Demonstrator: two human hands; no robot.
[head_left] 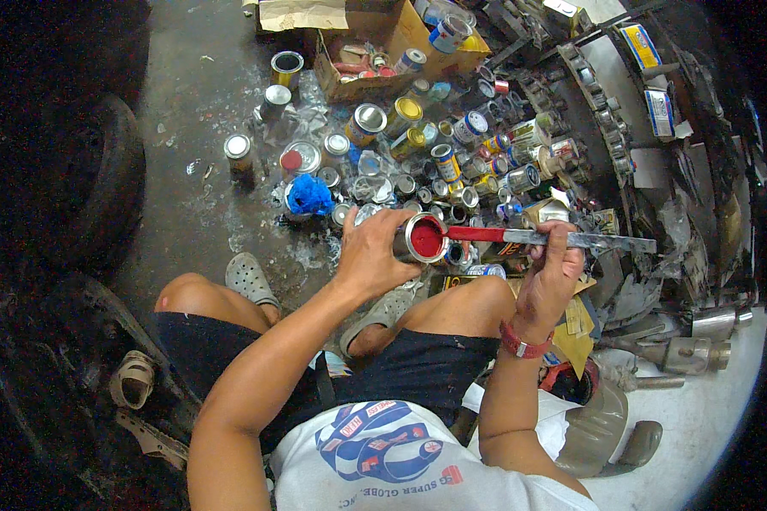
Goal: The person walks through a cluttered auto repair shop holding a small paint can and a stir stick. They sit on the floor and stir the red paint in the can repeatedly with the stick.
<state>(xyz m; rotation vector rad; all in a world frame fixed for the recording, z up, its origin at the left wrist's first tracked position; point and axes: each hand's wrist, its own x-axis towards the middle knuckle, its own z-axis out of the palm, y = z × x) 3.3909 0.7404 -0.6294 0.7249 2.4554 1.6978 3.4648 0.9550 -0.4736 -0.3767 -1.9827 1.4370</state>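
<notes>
My left hand [377, 253] is wrapped round a small metal paint can [408, 242], tipped so that its mouth faces right. Red paint [425, 238] shows inside. In my right hand [553, 271] I grip a flat metal stirring stick [596, 242], fingers closed about its middle. The stick lies nearly level, and its left half is coated in red paint, with the tip at the can's rim. A red watch [525, 342] is on my right wrist. Below and beyond my hands stand many paint cans, among them one topped with a crumpled blue plastic bag [309, 195].
A cardboard box [337, 78] with small cans stands at the far side. Yellow-topped cans [407, 109] and a lone can [238, 147] stand on the floor. A tyre [102, 179] is at the left. Metal parts [682, 351] and a rack [601, 106] line the right side.
</notes>
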